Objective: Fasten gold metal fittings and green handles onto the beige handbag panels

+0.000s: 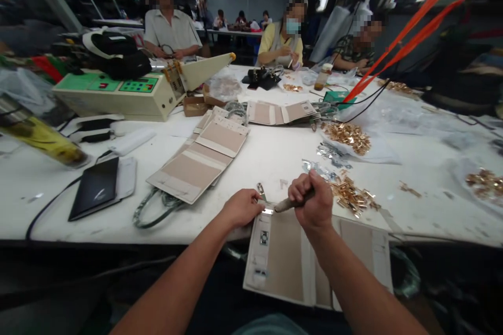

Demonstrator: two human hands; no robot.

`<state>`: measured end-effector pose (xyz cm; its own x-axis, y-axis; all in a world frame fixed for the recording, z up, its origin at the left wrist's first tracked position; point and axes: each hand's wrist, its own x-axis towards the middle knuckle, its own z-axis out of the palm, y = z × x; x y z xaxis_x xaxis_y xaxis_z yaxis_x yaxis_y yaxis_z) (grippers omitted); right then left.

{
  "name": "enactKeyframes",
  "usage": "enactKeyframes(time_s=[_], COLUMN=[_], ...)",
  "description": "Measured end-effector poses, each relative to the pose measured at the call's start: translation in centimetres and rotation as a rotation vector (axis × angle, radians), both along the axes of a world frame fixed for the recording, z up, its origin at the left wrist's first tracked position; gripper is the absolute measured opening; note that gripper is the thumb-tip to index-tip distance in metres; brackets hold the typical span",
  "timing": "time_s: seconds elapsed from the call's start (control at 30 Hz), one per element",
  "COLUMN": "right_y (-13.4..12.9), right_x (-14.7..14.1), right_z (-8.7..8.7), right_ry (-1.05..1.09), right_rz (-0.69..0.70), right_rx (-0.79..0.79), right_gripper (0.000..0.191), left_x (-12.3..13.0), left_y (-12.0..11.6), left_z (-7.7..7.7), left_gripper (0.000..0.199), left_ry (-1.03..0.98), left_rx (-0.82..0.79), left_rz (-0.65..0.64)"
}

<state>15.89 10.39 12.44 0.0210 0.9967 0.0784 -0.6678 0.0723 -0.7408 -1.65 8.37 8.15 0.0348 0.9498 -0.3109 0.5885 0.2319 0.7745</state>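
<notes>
A beige bag panel [285, 251] with pale strips lies partly over the table's front edge, below my hands. My left hand [242, 208] bends over its top left corner, fingertips closed on a small silver metal plate [268, 211]. Just beyond these fingers a gold-coloured metal fitting [260, 188] sticks up. My right hand [314, 199] is wrapped round a worn, stick-like tool [286, 204]; its narrow end points left and down at the plate. Whether it touches the plate, I cannot tell. A square metal piece [264, 238] sits lower on the panel.
Gold-coloured metal parts [351, 192] and silver plates [332, 154] lie to the right. More panels [204, 154] with cord handles are stacked left, near a black wallet [96, 188]. A cream machine [113, 95] stands farther back. Orange straps [408, 31] hang at right. Several people sit across the table.
</notes>
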Motion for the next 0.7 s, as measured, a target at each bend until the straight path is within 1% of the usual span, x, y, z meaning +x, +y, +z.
enactKeyframes(time_s=[0.1,0.17,0.27,0.33,0.43,0.5,0.53,0.67,0.7], right_y=[-0.1,-0.2,-0.5,-0.6,-0.6,-0.5,-0.5,-0.8,-0.9], right_x=[-1.2,-1.4,-1.2,-1.3,-1.6,-1.8,-1.9,-2.7,-3.1], right_z=[-0.3,0.1,0.6,0.2,-1.1,-1.1,-0.7,2.2,2.7], right_ry=[-0.039,-0.079,-0.111,-0.168,-0.315,-0.4,-0.433,-0.527,-0.544], right_rz=[0.004,0.037,0.064,0.07,0.089,0.107,0.118,0.187,0.206], right_rx=[0.019,0.05,0.136,0.184,0.19,0.198,0.215,0.313,0.33], right_gripper=[0.047,0.046,0.045,0.046,0.047,0.049,0.05,0.051,0.051], left_x=[-0.1,-0.1,-0.1,-0.2,-0.2,-0.2,-0.2,-0.4,-0.5], left_y=[0.0,0.0,0.0,0.0,0.0,0.0,0.0,0.2,0.2], left_z=[0.1,0.2,0.2,0.2,0.2,0.2,0.3,0.2,0.2], left_gripper=[0.013,0.013,0.013,0.014,0.012,0.011,0.01,0.007,0.007], left_ry=[0.022,0.027,0.022,0.014,0.011,0.01,0.006,-0.03,-0.044], left_rx=[0.027,0.036,0.041,0.043,0.048,0.053,0.058,0.076,0.074], left_rz=[-0.011,-0.014,-0.014,-0.015,-0.014,-0.018,-0.022,-0.054,-0.058])
